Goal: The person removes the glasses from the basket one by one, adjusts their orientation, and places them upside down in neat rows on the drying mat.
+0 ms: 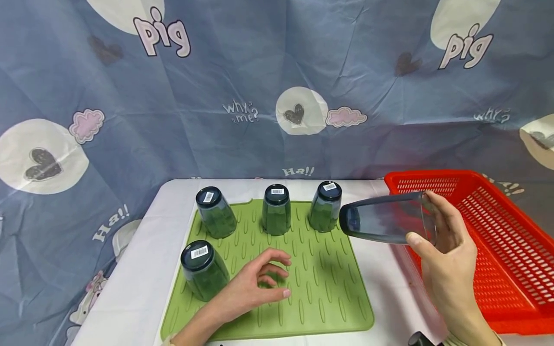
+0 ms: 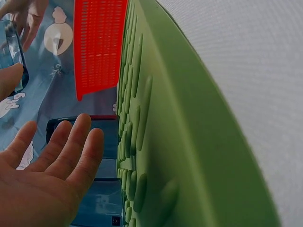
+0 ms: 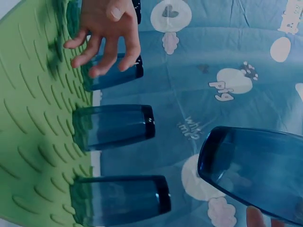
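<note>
My right hand [image 1: 450, 250] grips a blue-grey drinking glass [image 1: 385, 218] by its rim end, tilted on its side in the air between the green mat [image 1: 320, 307] and the basket. In the right wrist view the same glass [image 3: 255, 170] shows its thick base pointing left. My left hand [image 1: 255, 283] hovers over the mat with fingers loosely bent and nothing held. Nearest to it stands an upside-down glass [image 1: 203, 274] at the mat's left. Along the back of the mat stand three more upside-down glasses, at left [image 1: 216, 214], middle [image 1: 276, 211] and right [image 1: 325, 209].
A red plastic basket [image 1: 497, 288] with slotted walls stands on the right of the white-covered table [image 1: 117, 298]. Behind the table hangs a blue printed cloth [image 1: 242, 62]. White labels mark the bases of the standing glasses.
</note>
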`<state>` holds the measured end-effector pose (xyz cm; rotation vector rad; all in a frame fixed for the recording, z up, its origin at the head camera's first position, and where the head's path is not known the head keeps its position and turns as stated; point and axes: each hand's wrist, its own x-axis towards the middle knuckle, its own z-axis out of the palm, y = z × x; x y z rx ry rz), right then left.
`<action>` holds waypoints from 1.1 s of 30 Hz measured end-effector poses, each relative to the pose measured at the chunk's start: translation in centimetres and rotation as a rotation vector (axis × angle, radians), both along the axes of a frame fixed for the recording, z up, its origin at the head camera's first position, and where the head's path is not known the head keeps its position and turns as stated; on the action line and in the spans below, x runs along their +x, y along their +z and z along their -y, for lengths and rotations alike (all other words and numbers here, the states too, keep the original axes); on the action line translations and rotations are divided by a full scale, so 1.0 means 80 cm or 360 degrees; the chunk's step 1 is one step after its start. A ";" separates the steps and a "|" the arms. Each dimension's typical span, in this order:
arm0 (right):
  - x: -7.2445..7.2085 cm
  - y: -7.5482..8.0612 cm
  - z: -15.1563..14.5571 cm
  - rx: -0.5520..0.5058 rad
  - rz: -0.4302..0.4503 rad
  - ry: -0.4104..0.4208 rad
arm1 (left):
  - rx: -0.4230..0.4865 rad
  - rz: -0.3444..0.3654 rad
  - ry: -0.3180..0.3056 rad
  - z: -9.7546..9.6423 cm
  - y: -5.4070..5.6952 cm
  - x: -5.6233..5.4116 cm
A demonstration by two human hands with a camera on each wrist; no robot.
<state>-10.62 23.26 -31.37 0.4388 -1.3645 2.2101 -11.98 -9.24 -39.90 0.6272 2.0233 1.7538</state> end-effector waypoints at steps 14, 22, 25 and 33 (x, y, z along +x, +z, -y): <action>-0.003 -0.004 0.005 -0.0199 0.0185 0.0051 | -0.0013 0.0002 0.0021 0.002 0.006 -0.002; -0.005 -0.012 0.006 -0.0313 0.0195 0.0230 | 0.0023 0.0027 0.0040 0.000 0.009 0.000; -0.005 -0.017 0.008 -0.0368 0.0191 0.0346 | 0.0037 0.0015 0.0057 -0.001 0.011 0.000; -0.003 -0.024 0.026 -0.0201 0.0328 0.0288 | 0.0105 -0.0045 0.0111 -0.006 0.019 -0.001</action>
